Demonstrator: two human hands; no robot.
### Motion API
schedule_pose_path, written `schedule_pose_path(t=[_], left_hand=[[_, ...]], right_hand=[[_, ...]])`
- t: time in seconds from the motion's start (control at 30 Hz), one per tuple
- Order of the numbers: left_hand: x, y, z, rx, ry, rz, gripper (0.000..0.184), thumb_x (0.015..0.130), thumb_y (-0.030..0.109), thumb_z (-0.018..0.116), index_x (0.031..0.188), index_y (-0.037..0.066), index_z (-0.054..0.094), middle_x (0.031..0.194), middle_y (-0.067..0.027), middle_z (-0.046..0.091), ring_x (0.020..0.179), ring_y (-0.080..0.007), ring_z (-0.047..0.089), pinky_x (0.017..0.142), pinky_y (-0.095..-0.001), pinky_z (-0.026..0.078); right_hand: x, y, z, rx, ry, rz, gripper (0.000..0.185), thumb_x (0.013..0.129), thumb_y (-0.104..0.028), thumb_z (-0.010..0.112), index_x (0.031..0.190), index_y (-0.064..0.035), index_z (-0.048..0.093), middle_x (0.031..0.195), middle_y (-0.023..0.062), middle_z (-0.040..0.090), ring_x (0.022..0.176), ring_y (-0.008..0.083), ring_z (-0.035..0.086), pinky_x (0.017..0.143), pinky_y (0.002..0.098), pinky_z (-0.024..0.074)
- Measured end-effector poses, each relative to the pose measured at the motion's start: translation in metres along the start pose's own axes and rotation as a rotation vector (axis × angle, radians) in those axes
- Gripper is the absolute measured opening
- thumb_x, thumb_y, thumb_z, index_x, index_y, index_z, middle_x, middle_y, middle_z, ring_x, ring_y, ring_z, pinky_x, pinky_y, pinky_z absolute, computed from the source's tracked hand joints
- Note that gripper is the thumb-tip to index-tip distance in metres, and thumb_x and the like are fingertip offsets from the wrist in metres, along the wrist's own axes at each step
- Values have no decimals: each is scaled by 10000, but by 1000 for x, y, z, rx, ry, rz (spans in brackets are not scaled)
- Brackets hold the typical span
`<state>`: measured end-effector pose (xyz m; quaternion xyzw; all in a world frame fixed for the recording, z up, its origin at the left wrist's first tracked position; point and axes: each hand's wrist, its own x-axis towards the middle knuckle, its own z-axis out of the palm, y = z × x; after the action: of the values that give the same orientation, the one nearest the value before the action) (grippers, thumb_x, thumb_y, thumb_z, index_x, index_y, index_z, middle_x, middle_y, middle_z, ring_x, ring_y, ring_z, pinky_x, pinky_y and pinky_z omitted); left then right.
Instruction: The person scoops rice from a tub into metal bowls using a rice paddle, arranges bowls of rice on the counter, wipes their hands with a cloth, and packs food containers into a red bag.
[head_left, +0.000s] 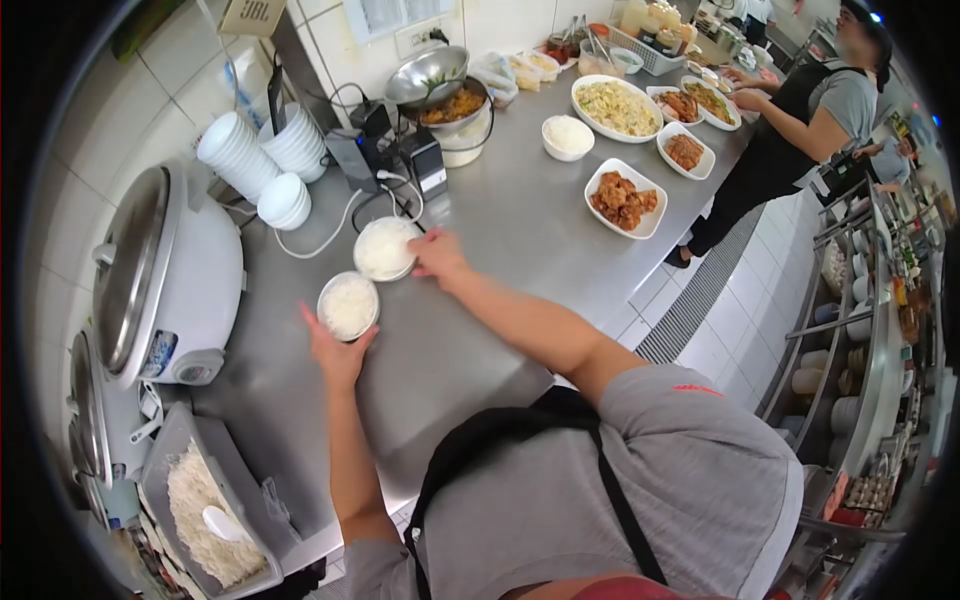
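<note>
Legibly, "JBL" marks the upper-left speaker (252, 14). Left of centre on the worktop (520, 225), the left grip (340, 350) curves around a rice bowl (349, 306); the right grip (438, 256) bunches at a second bowl (384, 249), hold unclear. Nearby loops a white cable (303, 257).

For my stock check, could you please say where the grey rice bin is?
In the head view, the grey rice bin sits at lower left, just below the large cooker.
</note>
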<state>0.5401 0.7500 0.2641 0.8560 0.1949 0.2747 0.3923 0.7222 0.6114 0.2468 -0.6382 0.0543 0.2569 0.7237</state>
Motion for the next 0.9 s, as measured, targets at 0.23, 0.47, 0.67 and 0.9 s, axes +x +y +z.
schedule_pose_path(t=[0.23, 0.47, 0.67, 0.9], left_hand=[[-9, 56, 75, 81, -3, 218, 1078, 521, 267, 798, 1307, -42, 127, 1140, -226, 458, 1008, -368, 480, 866, -393, 387], [26, 96, 169, -99, -39, 48, 1139, 526, 220, 805, 1333, 38, 22, 1228, -245, 289, 1117, -377, 358, 912, -392, 353], [20, 89, 176, -186, -46, 95, 702, 746, 251, 624, 1301, 70, 234, 1134, -219, 389, 1038, -345, 435, 859, -386, 382], [-24, 36, 55, -332, -89, -235, 276, 889, 158, 366, 1087, 61, 532, 867, -146, 576, 785, -310, 553, 726, -381, 423]], right_hand=[[-50, -6, -112, 231, 283, -100, 155, 739, -77, 560, 804, -45, 423, 744, 67, 488, 641, 163, 518, 546, 300, 529], [-32, -22, -165, 464, 350, -286, 293, 806, -222, 573, 926, -31, 387, 1021, 121, 444, 904, 234, 473, 798, 387, 441], [-80, -28, -180, 324, 187, -213, 466, 854, -457, 427, 914, 2, 484, 1014, 168, 511, 922, 259, 508, 786, 403, 416], [-122, 15, -125, -220, -101, -201, 460, 918, -381, 290, 825, -4, 535, 799, 143, 569, 676, 204, 566, 623, 304, 458]])
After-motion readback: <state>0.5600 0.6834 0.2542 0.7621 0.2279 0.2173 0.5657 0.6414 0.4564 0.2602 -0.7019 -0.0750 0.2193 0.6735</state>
